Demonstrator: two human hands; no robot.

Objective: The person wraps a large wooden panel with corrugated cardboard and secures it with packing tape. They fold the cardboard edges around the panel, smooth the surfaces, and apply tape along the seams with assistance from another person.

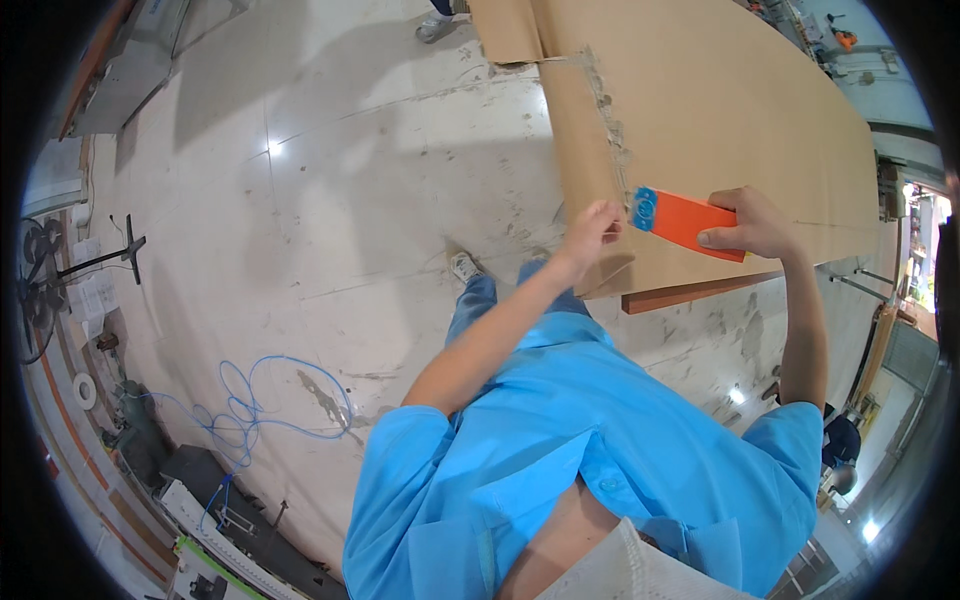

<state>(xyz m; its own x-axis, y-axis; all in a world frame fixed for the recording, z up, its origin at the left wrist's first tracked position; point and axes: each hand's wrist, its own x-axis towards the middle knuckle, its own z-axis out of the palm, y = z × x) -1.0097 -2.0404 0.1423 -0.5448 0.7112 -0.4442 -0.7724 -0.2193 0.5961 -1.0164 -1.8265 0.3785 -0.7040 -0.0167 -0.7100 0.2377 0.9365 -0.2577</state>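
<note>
My right hand (755, 225) grips a flat orange packet (690, 220), thumb on top and fingers round its far side. Its left end is blue with a pattern, and a bit of yellow shows at its lower right corner. Just left of the blue end is my left hand (596, 228), its fingers pinched together. Whatever lies in that pinch is too small to make out. Both hands are above the near left part of a large brown board (720, 120). A rough, torn-looking strip (605, 105) runs along the board's left side.
A reddish wooden bar (700, 293) shows under the board's near edge. On the pale floor (320, 200) to the left lies a coiled blue hose (245, 410). A black fan (40, 280) stands at far left. Another person's shoe (432, 28) appears at the top.
</note>
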